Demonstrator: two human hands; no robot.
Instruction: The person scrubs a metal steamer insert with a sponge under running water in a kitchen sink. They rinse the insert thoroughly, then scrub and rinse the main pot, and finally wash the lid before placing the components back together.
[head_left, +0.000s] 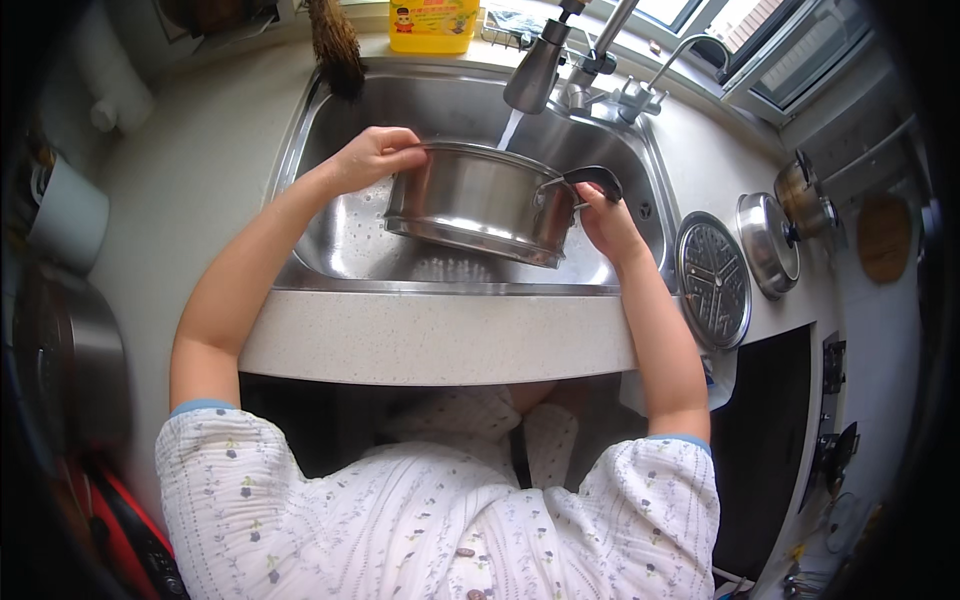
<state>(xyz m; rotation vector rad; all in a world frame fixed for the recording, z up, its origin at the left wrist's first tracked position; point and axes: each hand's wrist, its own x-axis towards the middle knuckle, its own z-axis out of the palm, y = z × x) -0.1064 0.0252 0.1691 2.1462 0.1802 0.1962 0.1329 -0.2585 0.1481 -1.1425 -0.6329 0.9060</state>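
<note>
A stainless steel pot or steamer section is held tilted over the sink basin, its open side facing away from me. My left hand grips its rim at the upper left. On the other side my right hand holds it by the black handle. Water runs from the pull-down faucet head behind the near wall of the vessel. The vessel's inside is hidden from view.
A round perforated steamer plate leans at the sink's right. Beyond it are a metal lid and another pot. A straw brush and a yellow detergent jug stand behind the sink. A white container is at left.
</note>
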